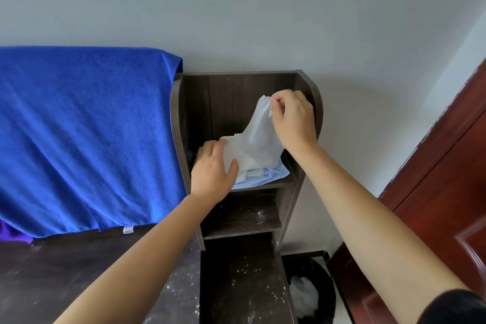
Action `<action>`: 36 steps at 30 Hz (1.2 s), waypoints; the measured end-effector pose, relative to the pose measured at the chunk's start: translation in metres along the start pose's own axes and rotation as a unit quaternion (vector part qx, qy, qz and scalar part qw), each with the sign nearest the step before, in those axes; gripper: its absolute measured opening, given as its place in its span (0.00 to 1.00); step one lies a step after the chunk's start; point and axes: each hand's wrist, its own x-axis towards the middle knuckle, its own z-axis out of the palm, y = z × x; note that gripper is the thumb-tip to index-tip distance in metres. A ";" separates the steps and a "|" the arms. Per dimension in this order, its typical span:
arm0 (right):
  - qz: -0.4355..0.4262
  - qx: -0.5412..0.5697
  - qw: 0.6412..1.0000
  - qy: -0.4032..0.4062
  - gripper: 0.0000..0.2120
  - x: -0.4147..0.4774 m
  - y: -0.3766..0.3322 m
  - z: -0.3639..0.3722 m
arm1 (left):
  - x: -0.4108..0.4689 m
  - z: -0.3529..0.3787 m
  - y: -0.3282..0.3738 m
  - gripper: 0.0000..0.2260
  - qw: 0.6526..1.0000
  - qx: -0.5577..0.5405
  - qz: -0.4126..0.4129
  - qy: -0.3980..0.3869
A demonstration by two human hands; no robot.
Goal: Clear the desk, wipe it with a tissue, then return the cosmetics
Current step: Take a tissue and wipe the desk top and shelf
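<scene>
Pale grey wall (236,8) fills the upper half of the view. Against it stands a dark wooden shelf unit (310,92) with rounded side panels. To its left a bright blue towel (86,126) hangs draped over something tall. A small white label (128,229) shows at its lower hem and a bit of purple cloth (13,234) shows under its left corner. Below the towel lies the dark surface (65,271), dusted with pale specks near the shelf unit. The lower shelves carry the same white specks.

On the top shelf lies a light blue tissue pack (273,176) with printed lettering on its front edge. A white tissue (259,139) rises out of it, stretched upward and to the right. The right hand (292,118) pinches the tissue's top corner between thumb and curled fingers, held up near the shelf unit's right side panel. The left hand (210,168) lies on the left end of the pack with its fingers fairly straight. Its thumb rests against the tissue's lower folds and it presses down rather than grips.

At the lower right, on the floor beside the shelf unit, a dark bin (326,279) holds a crumpled tissue (303,297). A reddish-brown door (447,166) runs along the right edge.
</scene>
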 end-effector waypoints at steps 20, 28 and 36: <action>0.043 -0.078 0.953 -0.288 0.23 -0.075 0.040 0.044 | -0.007 0.009 -0.009 0.04 0.978 0.072 0.193 -0.016; 0.026 -0.147 0.956 -0.254 0.12 -0.075 0.035 0.054 | -0.015 -0.002 -0.011 0.03 0.977 0.069 0.201 -0.019; 0.076 0.003 0.994 -0.074 0.08 -0.059 0.017 0.032 | -0.019 -0.003 -0.018 0.01 0.981 0.088 0.163 -0.050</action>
